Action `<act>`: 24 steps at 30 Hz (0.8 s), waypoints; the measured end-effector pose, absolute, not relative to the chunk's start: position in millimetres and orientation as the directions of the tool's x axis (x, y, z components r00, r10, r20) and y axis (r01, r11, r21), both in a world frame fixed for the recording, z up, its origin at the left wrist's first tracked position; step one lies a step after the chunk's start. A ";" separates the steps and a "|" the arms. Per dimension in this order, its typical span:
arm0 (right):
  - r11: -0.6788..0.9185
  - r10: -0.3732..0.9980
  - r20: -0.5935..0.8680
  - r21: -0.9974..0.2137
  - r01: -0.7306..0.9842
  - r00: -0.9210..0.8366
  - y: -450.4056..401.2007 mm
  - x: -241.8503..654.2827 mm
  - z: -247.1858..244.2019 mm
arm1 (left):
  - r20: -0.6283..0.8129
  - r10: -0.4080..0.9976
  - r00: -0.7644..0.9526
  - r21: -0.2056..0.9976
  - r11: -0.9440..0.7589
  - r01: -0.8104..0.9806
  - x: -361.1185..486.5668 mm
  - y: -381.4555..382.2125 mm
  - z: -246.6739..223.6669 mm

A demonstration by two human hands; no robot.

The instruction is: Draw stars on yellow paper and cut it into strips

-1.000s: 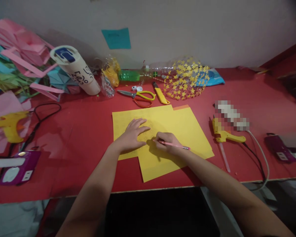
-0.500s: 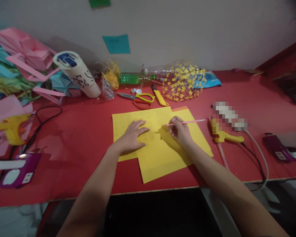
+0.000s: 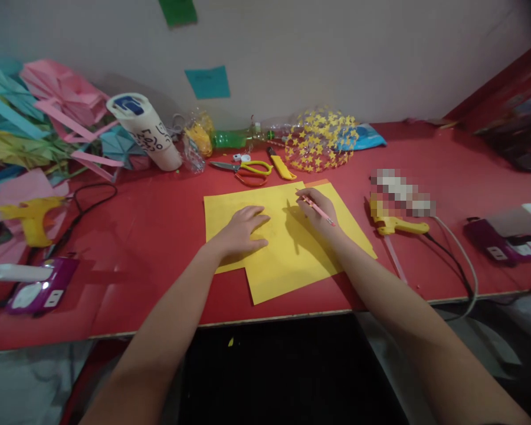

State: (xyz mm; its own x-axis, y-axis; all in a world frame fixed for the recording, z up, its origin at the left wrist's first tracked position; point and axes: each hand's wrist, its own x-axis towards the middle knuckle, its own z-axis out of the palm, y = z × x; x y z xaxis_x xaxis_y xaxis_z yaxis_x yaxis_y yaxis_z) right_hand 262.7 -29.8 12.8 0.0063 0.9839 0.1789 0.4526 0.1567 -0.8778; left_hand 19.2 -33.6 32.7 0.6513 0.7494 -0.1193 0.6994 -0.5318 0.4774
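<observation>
Sheets of yellow paper [image 3: 287, 260] lie overlapped on the red table, with an orange edge showing at the back. My left hand [image 3: 243, 231] rests on the left part of the paper, fingers spread. Over the right part, my right hand [image 3: 319, 212] grips a pink pencil [image 3: 319, 211], its tip end pointing up and left and its rear end toward my wrist. Behind the paper lie scissors [image 3: 248, 170] with yellow and red handles and a yellow utility knife [image 3: 282, 165].
Yellow glue guns [image 3: 398, 225] [image 3: 32, 218] lie at both sides, with cords. Purple power strips [image 3: 42, 289] sit near the edges. A white cylinder [image 3: 148, 133], folded paper shapes [image 3: 66, 100], a green plastic bottle [image 3: 230, 139] and a star-covered clear ball [image 3: 321, 141] stand along the wall.
The pencil has swung round in my right hand, from pointing left to pointing up and left. My left hand stays spread on the paper. The camera view has shifted slightly.
</observation>
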 end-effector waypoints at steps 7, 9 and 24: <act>0.266 0.956 0.255 -0.556 0.787 -0.143 -25.3 266.0 15.3 | -0.172 0.637 0.751 0.543 -0.575 0.612 35.0 -48.4 37.9; 0.253 0.958 0.236 -0.434 0.865 -0.163 -27.9 264.1 19.5 | -0.122 0.743 0.659 0.499 -0.528 0.687 28.1 -39.9 33.7; -0.130 0.963 0.191 -0.296 0.946 0.192 -9.5 313.8 8.4 | 0.101 0.993 -0.068 0.600 -0.007 0.800 -7.7 1.4 16.5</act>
